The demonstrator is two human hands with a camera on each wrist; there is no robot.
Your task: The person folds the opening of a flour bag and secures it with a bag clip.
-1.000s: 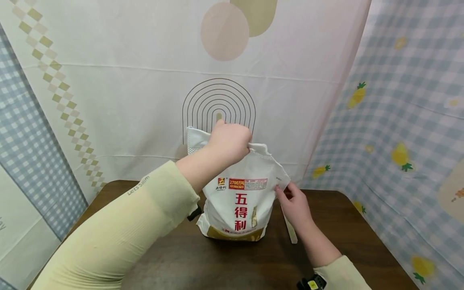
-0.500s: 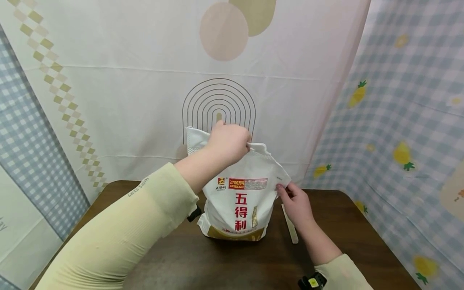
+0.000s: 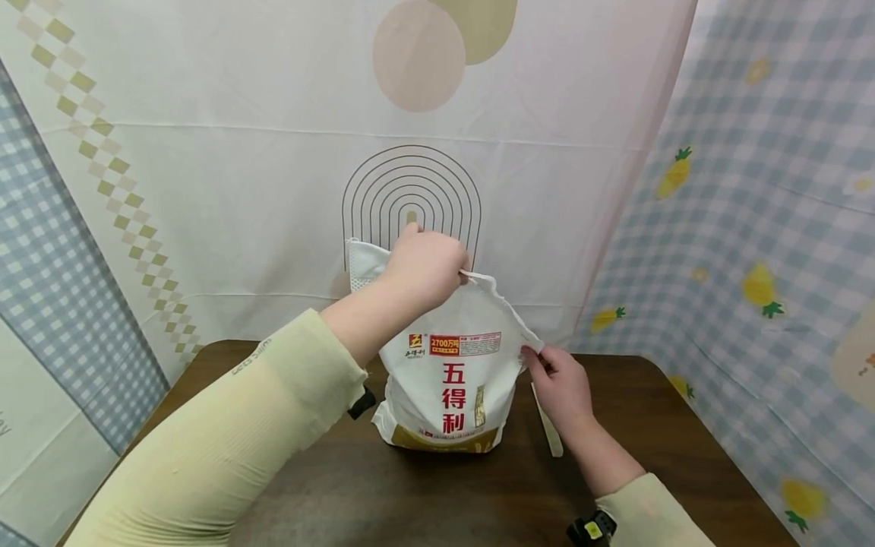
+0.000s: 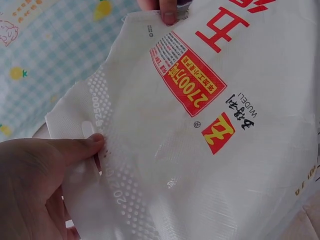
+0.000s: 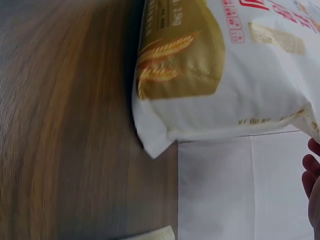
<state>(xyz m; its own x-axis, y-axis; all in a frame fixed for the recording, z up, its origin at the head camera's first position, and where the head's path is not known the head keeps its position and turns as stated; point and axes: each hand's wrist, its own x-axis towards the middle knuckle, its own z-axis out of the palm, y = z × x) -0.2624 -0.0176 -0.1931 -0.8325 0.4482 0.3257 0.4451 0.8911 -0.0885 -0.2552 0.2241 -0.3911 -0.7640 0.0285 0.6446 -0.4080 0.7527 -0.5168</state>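
A white flour bag point(image 3: 451, 395) with red characters and a gold base stands upright on the dark wooden table point(image 3: 383, 501). My left hand point(image 3: 427, 266) grips its top edge. In the left wrist view the left thumb point(image 4: 82, 147) presses on the bag's front beside a slot-shaped handle hole point(image 4: 87, 129). Lower down, my right hand point(image 3: 560, 384) pinches the bag's right upper corner between thumb and fingers. The right wrist view shows the bag's gold wheat print point(image 5: 180, 60) and, at the edge, a few right fingertips point(image 5: 311, 165).
A pale flat strip point(image 3: 547, 422) lies on the table just right of the bag, close under the right forearm. Behind the table hangs a white patterned cloth point(image 3: 273, 190); a blue checked cloth point(image 3: 752, 228) hangs at the right.
The bag's top edge right of my left hand has shifted and now slopes in a line down to my right fingers. The corner sticks out less past them. Both hands stay nearly in place.
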